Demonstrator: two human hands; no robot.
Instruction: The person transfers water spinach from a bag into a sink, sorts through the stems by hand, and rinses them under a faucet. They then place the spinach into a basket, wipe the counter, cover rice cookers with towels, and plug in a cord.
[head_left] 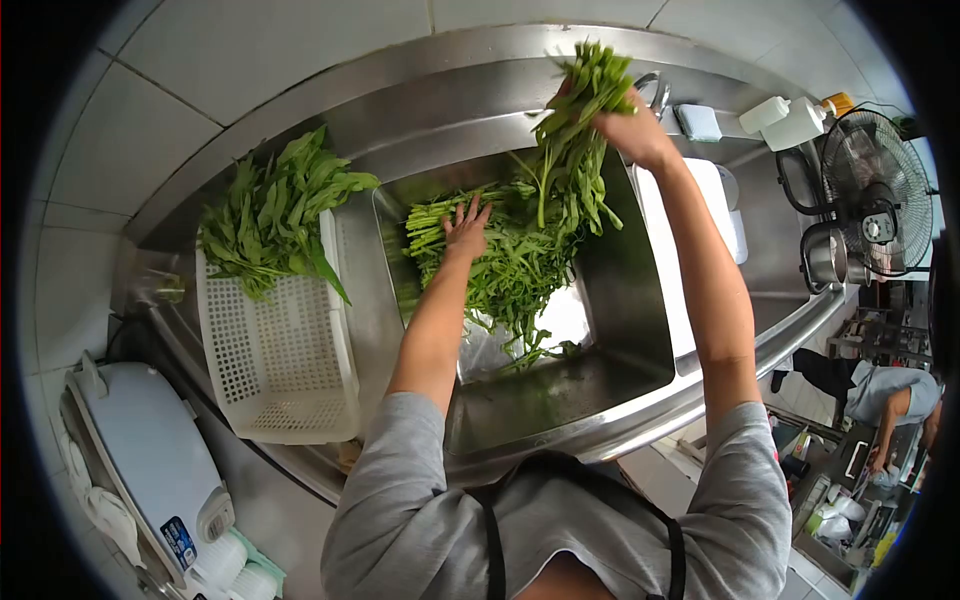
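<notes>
My right hand (632,130) is closed around a bunch of long-stemmed leafy greens (597,85), raised above the back of the metal sink (625,300). Cut stem ends point up, and the leaves hang down toward the basin. My left hand (466,232) lies with fingers spread on top of a pile of the same greens (520,275) inside the sink, beside their pale stem ends. Under the pile, something pale or shiny shows at the bottom, which I cannot make out. More greens (285,205) fill the back of a white perforated basket (275,350) on the left.
A faucet (654,92) stands behind the raised bunch. Right of the sink are a white board or tray (680,300), a folded cloth (698,122), white bottles (795,122) and a fan (880,190). A grey-lidded appliance (150,450) sits front left. Another person (890,395) works far right.
</notes>
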